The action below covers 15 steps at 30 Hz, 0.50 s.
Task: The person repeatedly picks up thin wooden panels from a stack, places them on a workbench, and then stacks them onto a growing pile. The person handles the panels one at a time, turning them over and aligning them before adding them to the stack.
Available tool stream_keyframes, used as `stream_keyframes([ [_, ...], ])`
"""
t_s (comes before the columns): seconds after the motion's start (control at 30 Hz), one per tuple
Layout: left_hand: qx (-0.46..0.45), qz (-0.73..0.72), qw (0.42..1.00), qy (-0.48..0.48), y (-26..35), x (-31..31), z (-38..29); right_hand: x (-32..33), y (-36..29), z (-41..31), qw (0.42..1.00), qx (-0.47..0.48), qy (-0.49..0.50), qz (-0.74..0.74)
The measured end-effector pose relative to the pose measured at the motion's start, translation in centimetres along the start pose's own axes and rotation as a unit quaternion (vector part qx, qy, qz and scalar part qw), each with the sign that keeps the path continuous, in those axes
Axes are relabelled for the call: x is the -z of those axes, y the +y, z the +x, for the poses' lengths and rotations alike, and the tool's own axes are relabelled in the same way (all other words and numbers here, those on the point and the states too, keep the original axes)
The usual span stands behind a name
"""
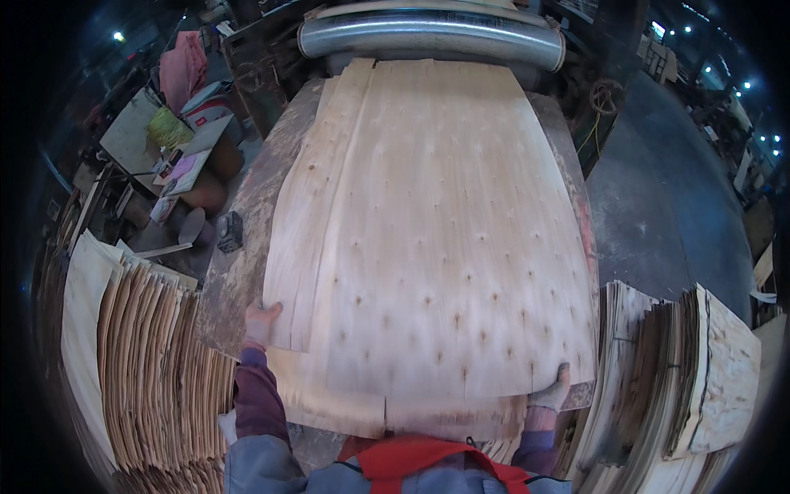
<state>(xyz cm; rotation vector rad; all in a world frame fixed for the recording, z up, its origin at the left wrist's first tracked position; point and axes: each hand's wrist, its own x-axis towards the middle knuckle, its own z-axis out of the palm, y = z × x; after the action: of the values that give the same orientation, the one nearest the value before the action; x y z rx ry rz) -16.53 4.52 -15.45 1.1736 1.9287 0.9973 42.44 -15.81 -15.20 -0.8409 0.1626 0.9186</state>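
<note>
Large wood veneer sheets [444, 216] lie overlapping on a worn table, their far ends close to a shiny metal roller [432, 38]. My left hand [261, 321] grips the left edge of a narrow veneer strip [302, 247], thumb on top. At the near right corner of the wide, knotted sheet, my right hand [553, 390] holds the edge with its thumb above and its fingers hidden below. Beneath these sheets, the ends of further veneer pieces [333, 410] stick out towards my body.
Stacked veneer stands at the left [154, 346] and at the right [666, 370]. A dark block-shaped object [229, 232] sits on the table's left side. Beyond it is a cluttered small table [191, 167]. A handwheel [607, 96] is beside the roller.
</note>
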Motion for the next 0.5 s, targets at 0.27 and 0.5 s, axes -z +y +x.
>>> stream_keyframes([
  [0.27,0.049,-0.092,0.994,-0.036,3.9,-3.8,6.4,-4.3,3.3,6.9,0.999,0.026,-0.001,-0.024],
  [0.5,-0.057,0.241,0.966,0.074,12.5,-7.7,17.3,-12.2,6.5,17.6,0.999,0.035,-0.036,0.017],
])
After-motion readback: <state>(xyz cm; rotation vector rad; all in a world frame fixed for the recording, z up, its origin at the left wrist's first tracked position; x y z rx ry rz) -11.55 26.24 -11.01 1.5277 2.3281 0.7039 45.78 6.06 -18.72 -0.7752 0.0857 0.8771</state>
